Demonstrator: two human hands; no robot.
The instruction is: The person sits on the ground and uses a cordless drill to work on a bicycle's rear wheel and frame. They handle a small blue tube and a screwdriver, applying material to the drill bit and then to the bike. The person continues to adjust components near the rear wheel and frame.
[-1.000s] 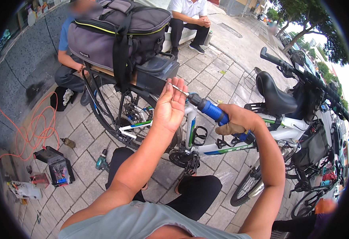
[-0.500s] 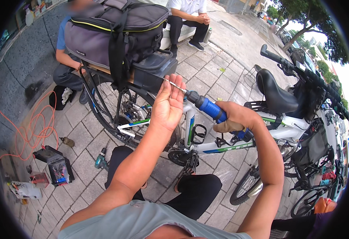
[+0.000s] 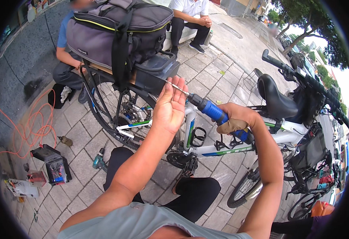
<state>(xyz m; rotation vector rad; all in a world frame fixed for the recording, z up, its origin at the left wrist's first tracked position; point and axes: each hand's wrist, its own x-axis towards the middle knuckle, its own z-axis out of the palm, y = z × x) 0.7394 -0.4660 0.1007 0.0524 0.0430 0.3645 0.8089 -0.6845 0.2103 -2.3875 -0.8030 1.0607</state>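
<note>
My right hand [image 3: 240,119] is wrapped round the grip of a blue and black power drill [image 3: 213,110], which tilts up to the left. A long thin drill bit [image 3: 177,87] runs from its chuck to the lower edge of a black box [image 3: 150,79] on the rear rack of a white bicycle [image 3: 222,150]. Whether the tip touches the box I cannot tell. My left hand [image 3: 170,106] lies palm up beneath the bit, fingers stretched out and thumb close to the bit's end. Above the rack sits a large grey bag [image 3: 99,42] with black straps.
A green cordless drill [image 3: 99,160] lies on the paving near my left knee. Farther left are an open toolbox [image 3: 58,171], a small bottle [image 3: 65,140] and a looped orange cord [image 3: 33,127]. One person [image 3: 68,65] crouches behind the rack; another [image 3: 190,20] sits farther back.
The whole view has shifted slightly. Both hands, the drill and its bit keep nearly the same places at the box.
</note>
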